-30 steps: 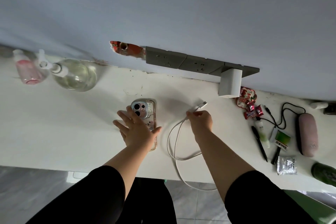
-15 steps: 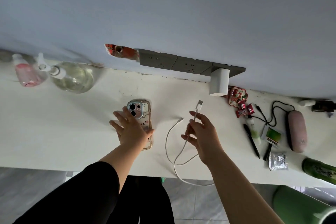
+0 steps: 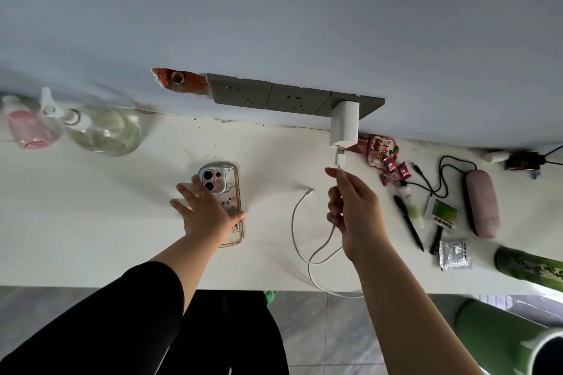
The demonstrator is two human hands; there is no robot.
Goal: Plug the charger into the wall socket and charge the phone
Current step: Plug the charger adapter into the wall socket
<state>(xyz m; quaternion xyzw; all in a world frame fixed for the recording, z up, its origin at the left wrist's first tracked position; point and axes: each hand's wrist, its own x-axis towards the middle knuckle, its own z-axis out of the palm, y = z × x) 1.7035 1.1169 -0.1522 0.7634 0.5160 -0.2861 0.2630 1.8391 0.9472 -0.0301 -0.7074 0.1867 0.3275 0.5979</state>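
A white charger block (image 3: 344, 123) sits plugged into the rightmost of three grey wall sockets (image 3: 292, 99). My right hand (image 3: 353, 210) pinches the white cable (image 3: 304, 240) just below its USB plug (image 3: 340, 157), which touches the charger's lower end. The cable's small phone-end connector (image 3: 309, 192) lies loose on the white counter (image 3: 91, 222). The phone (image 3: 225, 192) lies camera side up in a clear cartoon case, and my left hand (image 3: 204, 213) rests flat on it with fingers spread.
A glass pump bottle (image 3: 100, 128) and a pink bottle (image 3: 27, 128) stand at the far left. Right of the charger lie sweets (image 3: 393, 169), a pen (image 3: 408, 222), a black cord, a pink case (image 3: 481, 204) and a green bottle (image 3: 530, 268). The cable hangs over the counter's front edge.
My right hand lifted the cable's USB plug off the counter and carried it up to the charger's lower end. My left hand stayed on the phone.
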